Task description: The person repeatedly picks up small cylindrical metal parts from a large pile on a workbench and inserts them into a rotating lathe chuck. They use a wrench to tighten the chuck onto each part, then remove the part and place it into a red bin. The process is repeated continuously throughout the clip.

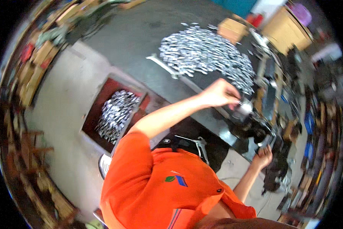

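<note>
My left hand [222,95] reaches across the bench, thumb and fingers pinched together at a small metal piece [239,103], blurred and partly hidden by the fingertips. Just beyond those fingers is a bright metal part [246,108] of a dark bench machine [253,129]. Lower on the right, my right hand [264,156] is closed around a handle [270,141] on the machine's near side. A wide pile of small shiny metal pieces [206,51] lies on the dark bench top, beyond my left hand.
Beside the bench at left, a red-lined bin [88,114] holds more small metal pieces [118,112]. A pale metal bar [164,65] lies along the pile's edge. Cardboard boxes [231,30] stand at the back. Crowded shelves [320,152] line the right side.
</note>
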The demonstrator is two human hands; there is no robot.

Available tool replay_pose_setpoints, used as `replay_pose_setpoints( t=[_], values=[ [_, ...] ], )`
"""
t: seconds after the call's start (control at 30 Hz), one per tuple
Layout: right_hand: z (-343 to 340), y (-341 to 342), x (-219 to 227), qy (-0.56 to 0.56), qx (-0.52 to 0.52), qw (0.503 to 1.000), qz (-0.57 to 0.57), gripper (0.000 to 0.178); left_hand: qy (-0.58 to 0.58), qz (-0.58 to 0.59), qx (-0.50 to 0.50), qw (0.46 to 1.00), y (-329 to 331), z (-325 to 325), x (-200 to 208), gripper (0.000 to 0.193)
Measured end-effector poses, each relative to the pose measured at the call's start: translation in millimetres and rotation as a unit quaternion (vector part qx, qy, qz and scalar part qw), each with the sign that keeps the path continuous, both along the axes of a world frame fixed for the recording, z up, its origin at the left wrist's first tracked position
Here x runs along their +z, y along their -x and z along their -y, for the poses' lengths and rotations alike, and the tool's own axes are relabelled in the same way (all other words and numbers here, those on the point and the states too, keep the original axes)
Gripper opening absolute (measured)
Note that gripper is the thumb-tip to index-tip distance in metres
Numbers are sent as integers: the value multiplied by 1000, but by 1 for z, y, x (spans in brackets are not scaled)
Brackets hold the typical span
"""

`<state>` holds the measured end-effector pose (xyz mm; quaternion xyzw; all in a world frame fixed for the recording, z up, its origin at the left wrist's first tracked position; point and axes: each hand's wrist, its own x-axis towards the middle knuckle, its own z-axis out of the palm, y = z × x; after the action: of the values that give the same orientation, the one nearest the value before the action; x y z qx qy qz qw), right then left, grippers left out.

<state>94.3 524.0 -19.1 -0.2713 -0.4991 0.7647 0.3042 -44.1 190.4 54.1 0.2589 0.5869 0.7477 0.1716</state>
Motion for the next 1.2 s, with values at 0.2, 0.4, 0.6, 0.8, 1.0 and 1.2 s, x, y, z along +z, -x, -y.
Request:
replay_pose_setpoints(
  t=[0.2, 0.4, 0.6, 0.8, 1.0, 1.2],
  values=[
    [-13, 24, 76, -34, 139, 981, -133, 24, -15, -20, 9, 1000, -4, -1, -2, 11],
    [-29, 97, 58, -82, 37, 992, -90, 38, -63, -38, 38, 997, -11, -12, -8, 8],
    [-70, 130, -21, -472, -6, 872, 131, 40, -80, -53, 91, 991, -19, -15, -9, 7],
    [-61, 96, -26, -203, 51, 977, -43, 34, -90, -26, 111, 989, -25, -15, -6, 6],
    [-72, 84, -4, -109, 100, 979, -144, 31, -80, -29, 120, 989, -26, -22, -6, 5],
    [-82, 95, 7, -79, 136, 971, -180, 28, -79, -26, 122, 989, -19, -24, -7, 10]
  ],
)
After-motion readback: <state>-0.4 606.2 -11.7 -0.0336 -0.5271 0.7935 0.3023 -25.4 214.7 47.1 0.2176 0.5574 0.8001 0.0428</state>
